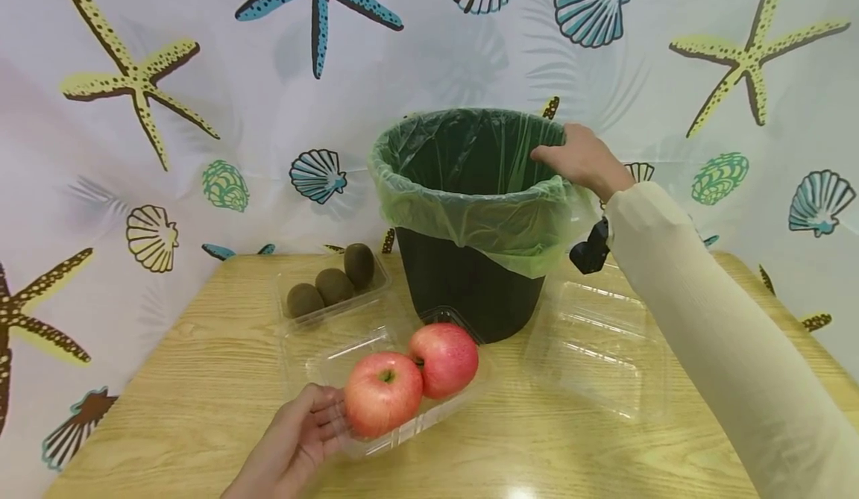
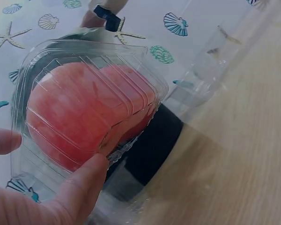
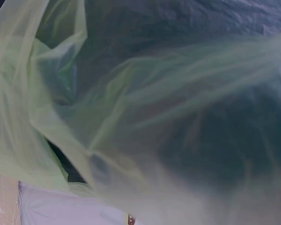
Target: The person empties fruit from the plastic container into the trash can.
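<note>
Left hand (image 1: 295,439) grips the tray (image 1: 409,431); keep it level so the apples (image 1: 384,396) don't roll. Right hand (image 1: 585,157) seems to grip the bin (image 1: 470,283), fingers half hidden tho.

We count two apples (image 1: 384,398), three kiwis (image 1: 334,287), one bin (image 1: 470,294) with one green liner (image 1: 463,219), two hands (image 1: 295,432) and one surface (image 1: 201,380); the clear plastic containers (image 1: 416,430) overlap, so we can only say there are at least three of them.

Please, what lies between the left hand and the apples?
Between the left hand and the apples lies the wall of the clear plastic container, as the left wrist view shows.
</note>
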A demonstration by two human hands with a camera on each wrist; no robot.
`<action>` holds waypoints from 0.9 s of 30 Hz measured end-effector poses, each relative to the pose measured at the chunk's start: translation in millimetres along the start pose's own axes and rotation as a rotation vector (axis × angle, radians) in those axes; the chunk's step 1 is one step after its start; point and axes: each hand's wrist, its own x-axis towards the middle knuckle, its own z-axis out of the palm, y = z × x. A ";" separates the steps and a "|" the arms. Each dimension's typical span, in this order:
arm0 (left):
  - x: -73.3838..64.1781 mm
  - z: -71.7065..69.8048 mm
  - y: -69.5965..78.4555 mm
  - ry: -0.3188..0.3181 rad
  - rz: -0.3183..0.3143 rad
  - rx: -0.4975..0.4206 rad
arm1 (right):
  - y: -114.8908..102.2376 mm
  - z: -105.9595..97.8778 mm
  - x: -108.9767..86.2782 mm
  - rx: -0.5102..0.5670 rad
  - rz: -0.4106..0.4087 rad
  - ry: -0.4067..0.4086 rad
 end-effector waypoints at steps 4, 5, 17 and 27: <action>-0.7 -7.0 9.9 -0.031 0.058 -0.004 | 1.0 -3.2 0.3 0.001 0.005 0.003; -0.6 -7.4 12.2 -0.014 0.075 0.002 | 1.1 -4.0 0.3 0.002 0.005 0.004; 5.8 -22.1 35.1 0.167 0.186 -0.028 | 3.3 -4.6 0.1 0.011 0.001 0.012; 8.4 -34.7 49.1 0.086 0.260 -0.120 | 2.6 -0.1 3.5 -0.004 -0.012 0.025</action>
